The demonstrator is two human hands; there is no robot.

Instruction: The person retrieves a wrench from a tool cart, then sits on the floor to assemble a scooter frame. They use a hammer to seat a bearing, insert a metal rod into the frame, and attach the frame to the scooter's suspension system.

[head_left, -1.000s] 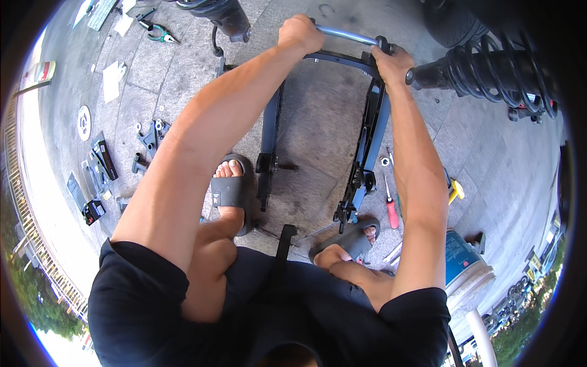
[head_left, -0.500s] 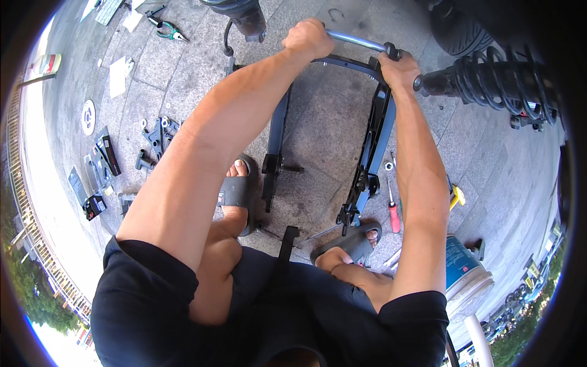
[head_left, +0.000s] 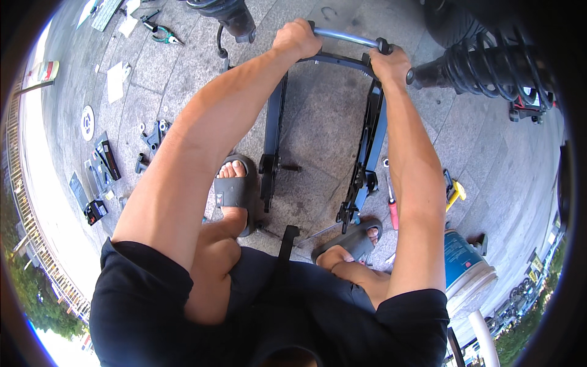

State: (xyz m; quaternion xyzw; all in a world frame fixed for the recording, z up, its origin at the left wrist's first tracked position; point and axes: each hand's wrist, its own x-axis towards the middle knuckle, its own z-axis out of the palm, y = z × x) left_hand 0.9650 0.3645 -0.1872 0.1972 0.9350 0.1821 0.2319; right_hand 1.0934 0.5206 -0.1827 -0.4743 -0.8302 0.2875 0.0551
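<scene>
A shiny metal bar with dark ends (head_left: 347,37) stretches between my two hands at the far side. My left hand (head_left: 298,40) is closed round its left end, and my right hand (head_left: 391,63) grips near the right end; the fingers partly hide both ends. Just under the bar lies the crosspiece of a black metal frame (head_left: 340,59). Two long rails run from it toward my feet, and fittings sit at the near end of the right rail (head_left: 377,122). Whether the bar touches the frame, I cannot tell.
A coil-spring shock absorber (head_left: 428,74) is close by my right hand; another dark strut (head_left: 235,21) stands far left. Pliers (head_left: 165,37), metal brackets (head_left: 153,137) and packages lie leftward. By my right foot are a red-handled screwdriver (head_left: 393,211) and a blue bucket (head_left: 461,260).
Both hands and the bar appear slightly further left, still gripped the same way. The struts and frame's far end have shifted left in view too.
</scene>
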